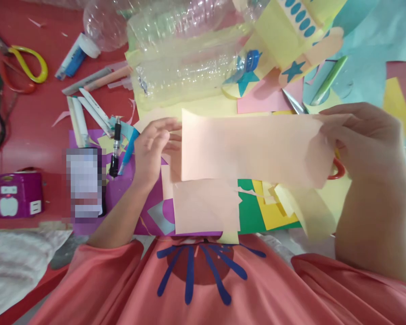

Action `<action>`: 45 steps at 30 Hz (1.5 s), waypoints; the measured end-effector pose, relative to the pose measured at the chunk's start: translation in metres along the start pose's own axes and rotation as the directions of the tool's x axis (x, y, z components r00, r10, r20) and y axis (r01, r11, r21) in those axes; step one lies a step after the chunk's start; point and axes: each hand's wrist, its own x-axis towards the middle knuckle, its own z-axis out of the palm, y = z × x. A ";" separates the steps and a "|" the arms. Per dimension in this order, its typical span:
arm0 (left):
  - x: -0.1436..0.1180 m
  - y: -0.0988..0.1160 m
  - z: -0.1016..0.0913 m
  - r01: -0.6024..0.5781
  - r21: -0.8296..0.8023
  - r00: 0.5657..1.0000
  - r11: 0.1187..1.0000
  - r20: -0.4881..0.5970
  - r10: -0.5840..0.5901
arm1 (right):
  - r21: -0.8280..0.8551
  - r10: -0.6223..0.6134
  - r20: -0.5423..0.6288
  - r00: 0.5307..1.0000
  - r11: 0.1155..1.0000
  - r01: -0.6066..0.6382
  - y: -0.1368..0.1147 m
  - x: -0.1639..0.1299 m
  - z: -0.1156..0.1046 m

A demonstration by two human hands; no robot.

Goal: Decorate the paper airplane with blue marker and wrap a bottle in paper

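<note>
Both hands hold a pale peach rectangular paper sheet [250, 146] above the red counter [30, 131] (littered with coloured scraps): left hand [152, 149] pinches its left edge, right hand [365, 140] closed on its right edge.

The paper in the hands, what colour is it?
The paper is pale peach-pink, plain with no pattern. The head view shows it.

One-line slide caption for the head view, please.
Both hands, left hand and right hand, hold a peach paper strip above scattered coloured paper scraps.
</note>
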 end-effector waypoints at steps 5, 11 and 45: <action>-0.003 0.011 0.006 0.029 -0.015 0.996 0.999 0.079 -0.028 | -0.033 -0.111 0.028 0.993 0.993 0.111 -0.001 0.014 0.002; -0.003 0.005 0.008 -0.002 0.068 0.999 0.998 0.043 -0.001 | -0.496 -0.422 0.014 0.906 0.784 0.373 -0.012 0.041 0.023; 0.002 0.010 0.004 0.142 0.111 0.986 0.984 0.075 -0.151 | -0.200 -0.598 0.715 0.361 0.320 0.926 -0.008 0.067 0.055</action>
